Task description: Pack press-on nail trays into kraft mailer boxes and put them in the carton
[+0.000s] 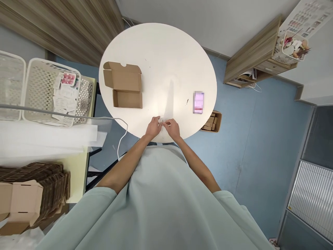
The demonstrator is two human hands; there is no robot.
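Near the front edge of the round white table [156,45], my left hand [154,127] and my right hand [172,128] meet with their fingertips almost together. Between them is a small, shiny, pale piece [162,121], too tiny to identify. Thumb and fingers of my right hand are pinched at it, and my left hand closes on its other side. An open brown cardboard box [126,79] lies beyond my left hand, its lid folded back. To the right rests a phone-like object [198,102] with a pink, blurred face.
A side table on the left bears white baskets [33,86] and stacked flat cardboard boxes [52,194]. A white cable [122,137] runs to the table's left edge. On the floor at right stands a carton of small boxes [212,122]. A wooden cabinet [255,55] is farther back.
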